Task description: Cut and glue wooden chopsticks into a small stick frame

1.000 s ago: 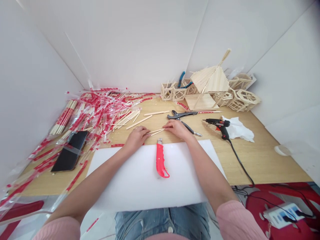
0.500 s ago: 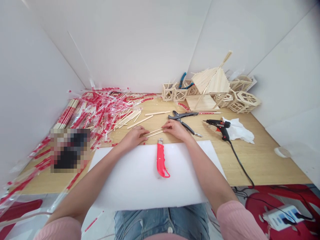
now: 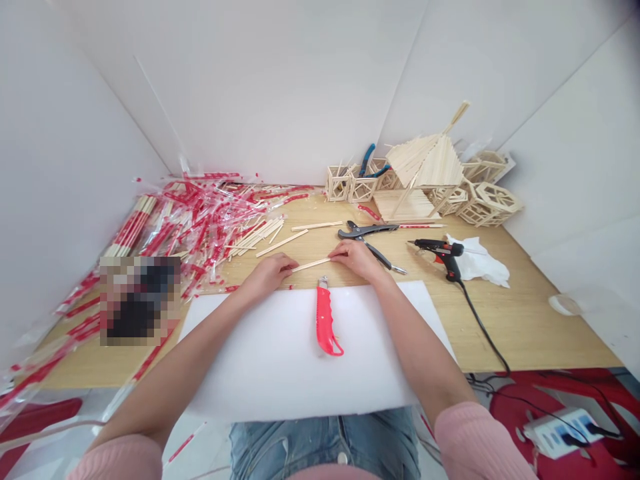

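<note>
Pale wooden chopsticks [image 3: 311, 265], lying side by side, span the gap between my hands just beyond the white sheet. My left hand [image 3: 270, 275] pinches their left end, and my right hand [image 3: 354, 259] pinches the right end. The fingertips partly hide both ends. Below them a red-handled utility knife [image 3: 326, 320] rests on the white sheet [image 3: 270, 360], its tip pointing away from me. Right behind my right hand lies a pair of dark-handled cutting pliers [image 3: 367, 233]. More loose chopsticks [image 3: 281, 244] are spread beyond my left hand.
Red-and-clear wrappers [image 3: 200, 213] heap at the back left. A stick-built house model [image 3: 425, 163] and stick lattice frames [image 3: 487, 203] stand at the back right. A glue gun [image 3: 440, 250] lies on white tissue [image 3: 483, 261], its cord trailing off the table's front edge.
The two chopsticks, spread apart at the right before, now lie together. My right hand has shifted very slightly; the left has barely moved.
</note>
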### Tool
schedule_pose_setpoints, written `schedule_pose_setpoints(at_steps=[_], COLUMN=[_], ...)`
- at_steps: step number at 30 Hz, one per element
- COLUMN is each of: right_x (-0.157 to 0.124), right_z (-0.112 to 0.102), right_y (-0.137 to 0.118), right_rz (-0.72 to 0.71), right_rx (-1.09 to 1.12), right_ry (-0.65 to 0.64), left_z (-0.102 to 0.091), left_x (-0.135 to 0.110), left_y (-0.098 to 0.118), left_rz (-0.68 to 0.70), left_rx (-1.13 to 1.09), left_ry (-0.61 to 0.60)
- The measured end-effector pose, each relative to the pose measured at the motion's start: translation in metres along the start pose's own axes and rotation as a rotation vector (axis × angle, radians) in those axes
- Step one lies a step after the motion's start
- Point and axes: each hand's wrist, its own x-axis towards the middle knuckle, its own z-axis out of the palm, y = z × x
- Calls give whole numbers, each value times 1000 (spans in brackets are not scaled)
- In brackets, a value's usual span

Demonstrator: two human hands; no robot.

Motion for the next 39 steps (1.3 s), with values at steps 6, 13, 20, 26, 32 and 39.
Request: schedule_pose_setpoints(at_steps=[6,13,20,26,32,39], right_x=[0,-1,-1,-1,-2,-3], right_z=[1,-1,0,-1,0,-17], right_y=[0,-3,1,1,2,1], right_rz=[-18,-2,-15,-11,14,139], right_rx=[-47,-39,-21,-20,13,181], right_ry=[13,23,13,-4,-11,92], left_z=[-5,-5,0,-1,-1,-3], left_x=[0,-2,-1,-1,-1,-3], left_y=[-3,-9,-6,-3,-4,-6], left_rz=[15,-44,-36,-52,-81,-131], left_rx=[45,22,91,106,78,-53], left_ry=[-23,-28,-14,-17,-13,-13])
